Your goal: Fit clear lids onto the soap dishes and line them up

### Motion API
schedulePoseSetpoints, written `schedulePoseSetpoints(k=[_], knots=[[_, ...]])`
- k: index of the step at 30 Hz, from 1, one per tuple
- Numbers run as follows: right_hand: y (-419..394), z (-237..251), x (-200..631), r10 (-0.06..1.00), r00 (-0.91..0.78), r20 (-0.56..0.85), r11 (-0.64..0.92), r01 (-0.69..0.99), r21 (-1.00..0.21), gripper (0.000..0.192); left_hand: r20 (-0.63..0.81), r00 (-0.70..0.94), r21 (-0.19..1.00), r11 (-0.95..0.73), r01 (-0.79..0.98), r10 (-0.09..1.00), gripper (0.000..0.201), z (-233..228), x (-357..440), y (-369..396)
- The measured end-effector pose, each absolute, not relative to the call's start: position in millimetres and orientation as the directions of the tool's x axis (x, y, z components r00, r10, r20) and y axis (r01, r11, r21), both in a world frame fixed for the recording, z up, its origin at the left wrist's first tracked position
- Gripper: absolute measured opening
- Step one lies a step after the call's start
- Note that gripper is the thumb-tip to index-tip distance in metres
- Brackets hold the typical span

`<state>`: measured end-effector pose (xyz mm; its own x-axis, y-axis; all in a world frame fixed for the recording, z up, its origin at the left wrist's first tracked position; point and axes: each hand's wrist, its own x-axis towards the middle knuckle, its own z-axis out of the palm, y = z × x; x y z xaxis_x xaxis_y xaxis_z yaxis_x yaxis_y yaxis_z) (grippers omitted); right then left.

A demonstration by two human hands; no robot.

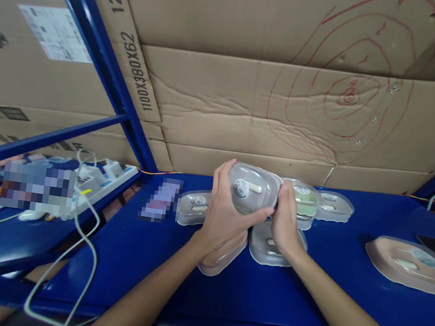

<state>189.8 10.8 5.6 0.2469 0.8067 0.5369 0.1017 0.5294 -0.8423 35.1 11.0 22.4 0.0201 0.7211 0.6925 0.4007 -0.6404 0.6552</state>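
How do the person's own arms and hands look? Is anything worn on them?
Both forearms are bare as far as the bottom edge of the picture: no sleeve shows. The left hand and the right hand wear no gloves. No watch, bracelet or ring is visible on either wrist or on the fingers that show. No cables or markings are on the arms.

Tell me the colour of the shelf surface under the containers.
Deep blue, seen in the head view: the shelf is blue beneath the clear lidded container held in both hands.

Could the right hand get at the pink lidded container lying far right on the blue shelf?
Probably yes: the pink container lies apart with open shelf before it, but the right hand is now holding the clear container.
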Motion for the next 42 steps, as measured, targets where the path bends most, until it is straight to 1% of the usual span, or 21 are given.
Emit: schedulePoseSetpoints(k=[4,10,13,17,20,22,23,24,26,27,28,30,32,34,38,42], knots=[[3.1,9.9,187.6,0.813,0.231,0.534,0.527,0.099,-0.844,0.044,0.699,0.014,0.641,-0.635,0.432,0.715,0.115,21.9,39.8,9.5],[3.8,5.4,189.8,0.835,0.207,0.510,0.499,0.104,-0.860,0.049,0.692,0.030,0.636,-0.629,0.447,0.721,0.116,21.9,38.6,10.5],[3.1,7.5,190.0,0.835,0.195,0.514,0.507,0.089,-0.858,0.048,0.699,0.038,0.625,-0.636,0.453,0.714,0.117,22.6,37.8,10.9],[3.1,12.7,189.5,0.850,0.139,0.508,0.514,-0.006,-0.858,0.037,0.722,0.026,0.603,-0.648,0.466,0.691,0.120,23.2,37.2,10.9],[6.7,14.0,190.2,0.879,0.091,0.468,0.476,-0.112,-0.872,0.038,0.752,0.031,0.570,-0.672,0.473,0.659,0.127,22.8,35.1,12.6],[10.6,14.1,192.1,0.895,0.081,0.439,0.446,-0.146,-0.883,0.038,0.765,0.050,0.556,-0.696,0.454,0.643,0.127,22.4,32.5,15.6],[12.8,14.4,193.6,0.900,0.084,0.427,0.435,-0.159,-0.886,0.037,0.763,0.051,0.566,-0.703,0.430,0.645,0.124,22.5,31.1,17.7],[15.0,14.9,195.4,0.905,0.093,0.415,0.425,-0.175,-0.888,0.036,0.752,0.038,0.596,-0.702,0.390,0.659,0.116,22.7,29.5,20.2],[19.0,17.0,199.7,0.916,0.110,0.387,0.402,-0.218,-0.889,0.035,0.686,-0.038,0.712,-0.659,0.243,0.727,0.092,24.0,26.2,26.1],[20.6,18.4,202.0,0.922,0.110,0.370,0.386,-0.237,-0.891,0.035,0.624,-0.066,0.779,-0.612,0.136,0.779,0.080,25.1,24.4,29.2],[21.9,19.8,204.3,0.928,0.105,0.357,0.372,-0.251,-0.894,0.034,0.549,-0.060,0.836,-0.549,0.017,0.834,0.071,26.4,22.3,32.3],[23.5,22.3,208.4,0.936,0.085,0.341,0.351,-0.259,-0.900,0.033,0.404,0.048,0.903,-0.390,-0.183,0.914,0.060,29.4,17.5,37.9],[24.1,23.7,211.3,0.942,0.059,0.331,0.335,-0.253,-0.908,0.033,0.319,0.174,0.922,-0.262,-0.286,0.932,0.055,31.8,12.2,42.0],[24.3,24.2,212.7,0.945,0.038,0.324,0.323,-0.248,-0.914,0.035,0.291,0.213,0.922,-0.214,-0.323,0.932,0.054,33.1,7.6,44.6],[25.0,24.2,213.0,0.926,0.013,0.377,0.372,-0.202,-0.906,0.053,0.314,0.213,0.914,-0.233,-0.332,0.925,0.057,33.4,3.5,46.5],[25.5,26.6,217.3,0.910,-0.054,0.411,0.395,-0.187,-0.899,0.063,0.397,0.236,0.883,-0.298,-0.364,0.887,0.063,33.0,2.6,47.3]])
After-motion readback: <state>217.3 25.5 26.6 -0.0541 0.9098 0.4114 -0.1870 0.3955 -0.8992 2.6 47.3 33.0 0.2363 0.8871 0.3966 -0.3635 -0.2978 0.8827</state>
